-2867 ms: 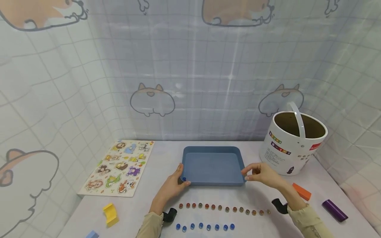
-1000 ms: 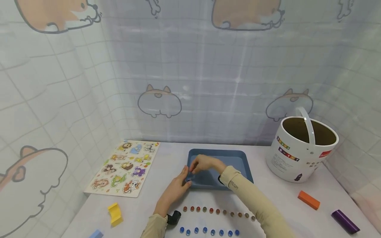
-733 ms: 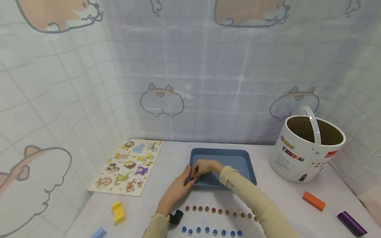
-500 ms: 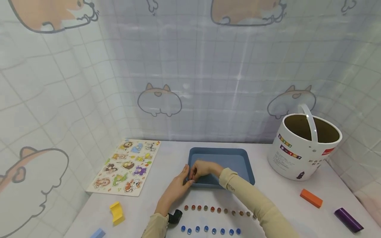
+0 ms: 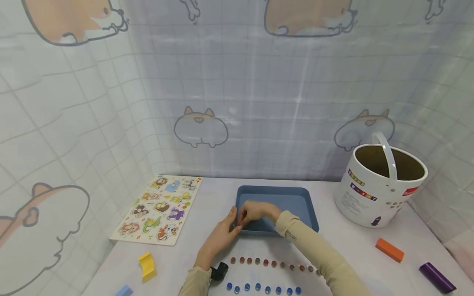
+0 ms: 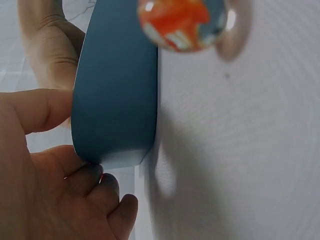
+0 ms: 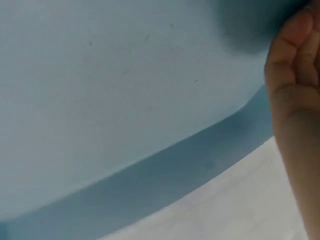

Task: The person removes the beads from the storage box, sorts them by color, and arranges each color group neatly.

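My left hand [image 5: 217, 239] grips the front-left corner of a blue rectangular tray [image 5: 286, 201]. In the left wrist view its thumb lies on the wall of the tray [image 6: 117, 85], with the other fingers bent beside the corner. My right hand [image 5: 254, 210] reaches inside the tray to that same corner, fingers curled down near the left thumb. Its fingertips, and whatever lies between them, are hidden. Toward me runs a row of reddish and brownish glass marbles [image 5: 265, 262]; a row of blue marbles [image 5: 258, 286] lies nearer. An orange-swirled marble [image 6: 180, 22] shows close up beside the tray.
An animal puzzle board [image 5: 159, 209] lies at left, with a yellow block [image 5: 147, 266] and a light-blue block [image 5: 124, 291] nearer. On the right stand a white handled bucket [image 5: 377, 193], an orange block [image 5: 389, 250] and a purple block [image 5: 437, 278]. A patterned curtain encloses the table.
My right hand has left the tray's right edge and crossed inside to the front-left corner, then lowered slightly. The blue marble seen there earlier is now hidden. My left hand keeps its hold.
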{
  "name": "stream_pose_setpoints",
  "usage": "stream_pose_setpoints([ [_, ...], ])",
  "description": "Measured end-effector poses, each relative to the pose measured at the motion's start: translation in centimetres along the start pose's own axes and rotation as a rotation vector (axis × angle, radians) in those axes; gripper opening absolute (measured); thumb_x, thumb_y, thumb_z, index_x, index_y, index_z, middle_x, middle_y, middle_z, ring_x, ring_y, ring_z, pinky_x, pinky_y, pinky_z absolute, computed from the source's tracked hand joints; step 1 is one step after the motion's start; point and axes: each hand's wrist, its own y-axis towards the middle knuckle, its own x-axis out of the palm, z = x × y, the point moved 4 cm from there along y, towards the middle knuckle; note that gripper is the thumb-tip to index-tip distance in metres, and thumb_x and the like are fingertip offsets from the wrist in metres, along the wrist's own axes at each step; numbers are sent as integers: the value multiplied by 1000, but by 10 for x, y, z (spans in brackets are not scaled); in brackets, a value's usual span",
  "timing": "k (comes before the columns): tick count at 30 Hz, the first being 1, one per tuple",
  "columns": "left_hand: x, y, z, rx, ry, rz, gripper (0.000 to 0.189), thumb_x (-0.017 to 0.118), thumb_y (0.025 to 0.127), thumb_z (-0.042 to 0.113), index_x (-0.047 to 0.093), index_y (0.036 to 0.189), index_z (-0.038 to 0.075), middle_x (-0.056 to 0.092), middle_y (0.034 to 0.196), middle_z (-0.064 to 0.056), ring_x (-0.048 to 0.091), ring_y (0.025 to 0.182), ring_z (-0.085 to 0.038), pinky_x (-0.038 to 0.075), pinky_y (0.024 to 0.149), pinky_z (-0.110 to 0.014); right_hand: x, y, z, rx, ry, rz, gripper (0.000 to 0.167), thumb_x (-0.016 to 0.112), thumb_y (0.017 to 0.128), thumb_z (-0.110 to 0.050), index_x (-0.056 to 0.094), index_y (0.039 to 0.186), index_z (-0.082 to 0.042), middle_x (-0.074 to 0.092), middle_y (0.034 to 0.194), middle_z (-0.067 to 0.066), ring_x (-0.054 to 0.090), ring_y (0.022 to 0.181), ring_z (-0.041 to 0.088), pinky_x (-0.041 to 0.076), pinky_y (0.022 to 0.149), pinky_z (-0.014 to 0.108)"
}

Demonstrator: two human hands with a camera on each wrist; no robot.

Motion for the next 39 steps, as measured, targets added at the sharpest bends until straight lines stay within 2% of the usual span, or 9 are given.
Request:
stream_pose_setpoints([
  [6, 1, 1, 1, -17, -43, 4, 62, 47, 102, 22, 21, 152, -3, 18, 160, -19, 23, 148, -34, 24, 118, -53, -29, -26, 14, 12, 210, 75, 17, 66, 91, -6, 73, 106, -1, 74, 102, 9, 70, 92, 17, 59, 84, 33],
  [11, 0, 1, 2, -3, -45, 26, 57, 44, 101, 14, 23, 150, -5, 21, 159, -21, 23, 147, -35, 23, 119, -53, -46, -54, 17, -42, 309, 124, 29, 62, 94, -13, 66, 117, 5, 71, 111, 11, 64, 107, 39, 54, 94, 47],
  [14, 0, 1, 3, 3, -42, 41, 54, 43, 102, 13, 26, 150, -6, 22, 158, -21, 25, 147, -35, 24, 119, -53, -50, -73, 17, -83, 360, 157, 34, 63, 95, -16, 63, 118, 8, 70, 113, 11, 61, 110, 44, 51, 97, 53],
  [20, 1, 1, 3, 6, -31, 64, 50, 40, 103, 12, 28, 149, -5, 25, 158, -20, 28, 146, -34, 26, 118, -51, -46, -117, 15, -125, 408, 220, 32, 65, 93, -19, 65, 113, 6, 66, 116, 23, 67, 99, 17, 50, 94, 57],
  [21, 1, 1, 3, 5, -28, 64, 50, 40, 104, 11, 28, 149, -5, 25, 158, -20, 28, 146, -34, 26, 118, -51, -44, -125, 15, -118, 416, 233, 30, 65, 93, -19, 66, 113, 4, 65, 116, 24, 67, 99, 18, 51, 93, 56],
  [26, 1, 1, 1, -12, -29, 56, 50, 39, 105, 14, 27, 150, -4, 23, 159, -19, 26, 146, -34, 26, 119, -50, -31, -167, 19, -156, 436, 302, 30, 63, 95, -17, 65, 111, 8, 62, 114, 34, 67, 98, 10, 57, 88, 36],
  [28, 2, 2, 1, -10, -28, 54, 50, 39, 105, 14, 27, 150, -4, 23, 159, -19, 26, 146, -34, 25, 119, -50, -25, -184, 21, -188, 453, 330, 29, 62, 95, -14, 63, 110, 10, 64, 111, 30, 66, 94, 4, 57, 85, 28],
  [34, 2, 2, 0, -1, -3, 57, 50, 40, 104, 12, 27, 150, -5, 23, 158, -20, 27, 146, -35, 26, 118, -51, -3, -224, 28, -239, 535, 412, 22, 57, 95, -3, 60, 108, 14, 69, 99, -7, 60, 82, 0, 54, 71, 18],
  [39, 2, 1, -1, -2, -18, 53, 51, 40, 104, 12, 26, 150, -5, 22, 158, -21, 26, 146, -35, 26, 118, -51, 27, -248, 30, -166, 617, 432, 28, 56, 96, -3, 55, 113, 19, 66, 95, -10, 54, 76, -2, 47, 58, 25],
])
